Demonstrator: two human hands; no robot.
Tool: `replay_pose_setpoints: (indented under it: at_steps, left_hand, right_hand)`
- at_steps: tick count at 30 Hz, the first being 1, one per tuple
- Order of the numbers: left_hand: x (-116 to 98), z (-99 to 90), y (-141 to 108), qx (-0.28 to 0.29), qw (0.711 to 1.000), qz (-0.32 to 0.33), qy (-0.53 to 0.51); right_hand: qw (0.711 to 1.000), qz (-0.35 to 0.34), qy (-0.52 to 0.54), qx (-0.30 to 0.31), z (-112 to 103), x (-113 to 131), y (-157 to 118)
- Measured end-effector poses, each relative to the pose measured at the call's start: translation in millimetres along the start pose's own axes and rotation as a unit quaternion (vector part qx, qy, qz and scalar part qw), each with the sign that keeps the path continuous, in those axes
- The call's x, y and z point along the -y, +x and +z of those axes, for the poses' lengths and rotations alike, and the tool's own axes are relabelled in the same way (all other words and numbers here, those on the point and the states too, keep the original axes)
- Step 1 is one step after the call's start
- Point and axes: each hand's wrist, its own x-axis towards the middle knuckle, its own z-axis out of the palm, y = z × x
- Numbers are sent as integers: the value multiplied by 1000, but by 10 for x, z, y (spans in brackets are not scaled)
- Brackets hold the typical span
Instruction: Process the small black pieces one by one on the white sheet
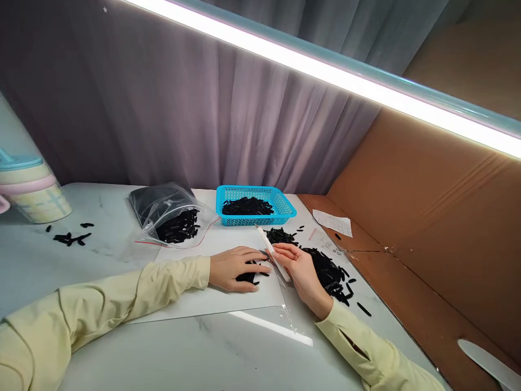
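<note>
My left hand [236,269] lies palm down on a white sheet [195,302], its fingers spread over a few small black pieces [246,277]. In my right hand [299,271] is a slim white pen-like tool [266,239], held between thumb and fingers and slanting up toward the blue basket. A thin dark metallic tip shows between the two hands; what it belongs to is unclear. Right beside my right hand, a large pile of black elongated pieces [325,269] spreads on the table, with a smaller heap [280,235] just behind it.
A blue perforated basket [258,221] with black pieces stands at the back. Left of it lies a clear bag [152,214] of black pieces. Further left are loose pieces [71,239] and a cup [35,190]. Cardboard [431,233] borders the right side; a lamp [325,70] crosses above.
</note>
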Motion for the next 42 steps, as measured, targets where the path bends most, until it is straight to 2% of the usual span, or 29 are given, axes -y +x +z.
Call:
replay_pose_setpoints:
  at_steps: [5,16,23,28,32,38,42]
  left_hand:
    - [-45,-29,21,5,999,22,28]
    - [-69,-48,-1,-2,996,26,85]
    - [-54,-88,-72,1,995,11,99]
    - [-25,-68,-55,2,994,17,105]
    - [-13,-34,-52,4,993,23,117]
    - [18,-23,-90,-18,992,1,129]
    - [87,-104,-139,-54,993,-49,95]
  right_hand:
    - [999,-18,-34,22,54,-32,-17]
    - [983,-130,-130,22,46,-102,74]
    - [960,-188,-208,-10,-23,-58,81]
    - [940,-225,-250,57,83,-19,-100]
    - [922,-239,-286,104,132,-50,-106]
    - [903,-257,-332,91,72,-128,18]
    - [888,-278,-352,104,55,-154,5]
